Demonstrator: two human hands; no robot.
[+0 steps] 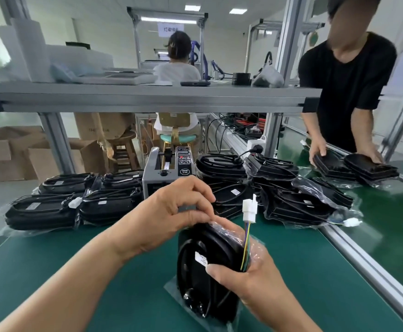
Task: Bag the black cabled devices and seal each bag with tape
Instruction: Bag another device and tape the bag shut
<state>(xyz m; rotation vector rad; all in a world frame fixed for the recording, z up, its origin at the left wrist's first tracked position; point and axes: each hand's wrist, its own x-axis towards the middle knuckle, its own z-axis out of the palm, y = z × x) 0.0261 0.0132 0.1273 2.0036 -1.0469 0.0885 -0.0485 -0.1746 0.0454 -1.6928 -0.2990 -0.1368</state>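
The black device [202,255] stands on end on the green surface [100,271], close in front, inside a clear bag [255,248]. The right hand [250,276] holds the black device through the bag, thumb on the front and fingers wrapped round the side. The left hand [171,212] is at the top of the bag, with its fingers curled and pinching the plastic there. A white plug [250,208] on yellow, green and blue wires sticks up out of the bag, next to the right hand.

Just behind the hands is a grey tape machine [165,173]. The left hand hides its lower front. On its left lies a pile of bagged devices [52,207]. On its right is a bigger, messy heap [286,195], some in bags and some bare.

At the far right, another person in a black shirt [346,92] leans over the surface with both hands on more black devices [356,166]. A metal shelf [147,97] runs across above the piles. Behind it someone in white [177,68] sits facing away. Brown cardboard boxes [11,152] stand on the floor at the left.

The black device has a small white label [201,258], but the print is too small to read. The tape machine has a round sticker, and a sign hangs far back; both are too blurry to read.
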